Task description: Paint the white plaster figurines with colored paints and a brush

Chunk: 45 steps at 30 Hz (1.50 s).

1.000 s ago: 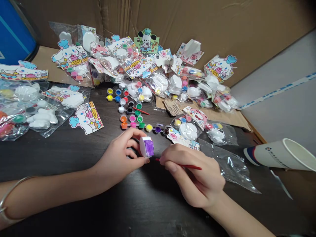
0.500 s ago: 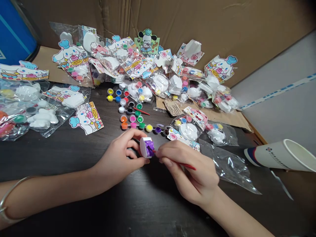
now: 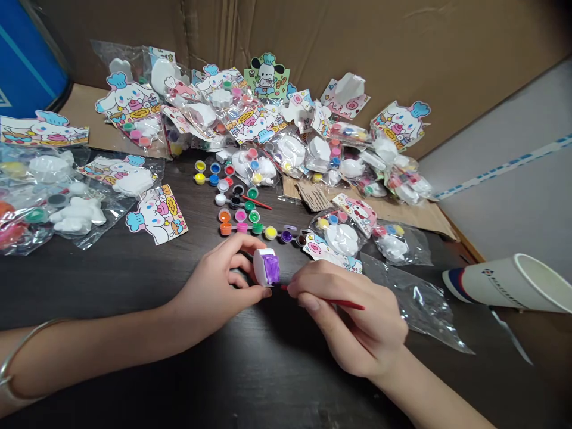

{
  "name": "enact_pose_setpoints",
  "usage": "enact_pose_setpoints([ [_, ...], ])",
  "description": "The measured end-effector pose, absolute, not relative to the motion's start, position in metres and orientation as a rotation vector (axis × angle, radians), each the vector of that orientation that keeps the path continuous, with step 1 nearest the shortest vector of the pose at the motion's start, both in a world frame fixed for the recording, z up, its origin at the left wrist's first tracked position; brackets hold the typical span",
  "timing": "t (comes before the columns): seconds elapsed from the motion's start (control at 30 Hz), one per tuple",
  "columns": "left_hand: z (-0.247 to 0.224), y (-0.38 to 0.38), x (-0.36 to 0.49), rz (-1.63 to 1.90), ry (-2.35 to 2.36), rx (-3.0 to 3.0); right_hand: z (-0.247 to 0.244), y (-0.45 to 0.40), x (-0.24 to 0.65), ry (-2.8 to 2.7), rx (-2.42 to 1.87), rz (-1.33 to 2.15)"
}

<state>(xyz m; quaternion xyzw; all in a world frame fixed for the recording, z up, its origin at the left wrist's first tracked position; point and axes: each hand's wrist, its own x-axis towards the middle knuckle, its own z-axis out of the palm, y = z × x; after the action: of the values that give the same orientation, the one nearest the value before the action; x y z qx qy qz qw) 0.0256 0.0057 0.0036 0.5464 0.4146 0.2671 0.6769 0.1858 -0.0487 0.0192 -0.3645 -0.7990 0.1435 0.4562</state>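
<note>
Before you, a dark wood counter (image 3: 111,292) runs back to a corrugated cardboard wall (image 3: 402,53). Heaped along it are clear plastic bags (image 3: 290,152) of white figures and printed cartoon cards. A paper cup (image 3: 504,283) lies on its side at the right. Nearer you, strips of small open paint pots (image 3: 250,223) sit in a loose line, with a purple paint pot (image 3: 286,236) just beyond your hands. Your left hand (image 3: 214,280) grips a small white figure (image 3: 267,268) between fingers and thumb at the front of the counter, its facing side patched with purple. Your right hand (image 3: 353,316) closes around a thin red-handled paintbrush (image 3: 346,304), its tip just beside the patch. Your left fingers rest on white edges, clear of the purple, which protects the color.
</note>
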Motion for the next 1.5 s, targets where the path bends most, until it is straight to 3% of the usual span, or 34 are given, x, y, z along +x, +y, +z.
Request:
enact_pose_setpoints([
  [0.23,0.003,0.004,0.024,0.582,0.921,1.219,0.015,-0.040,0.201,-1.704,-1.190,0.106],
  [0.6,0.005,0.004,0.023,0.571,0.897,1.230,-0.009,-0.020,0.208,-1.712,-1.518,0.163],
  [0.87,0.006,0.004,0.024,0.581,0.923,1.258,0.004,-0.029,0.205,-1.506,-1.438,0.151],
  [1.13,0.007,0.004,0.023,0.557,0.966,1.265,0.018,-0.053,0.187,-1.570,-1.056,0.354],
  [1.5,0.008,0.003,0.023,0.547,0.975,1.224,0.019,-0.049,0.185,-1.634,-1.043,0.301],
])
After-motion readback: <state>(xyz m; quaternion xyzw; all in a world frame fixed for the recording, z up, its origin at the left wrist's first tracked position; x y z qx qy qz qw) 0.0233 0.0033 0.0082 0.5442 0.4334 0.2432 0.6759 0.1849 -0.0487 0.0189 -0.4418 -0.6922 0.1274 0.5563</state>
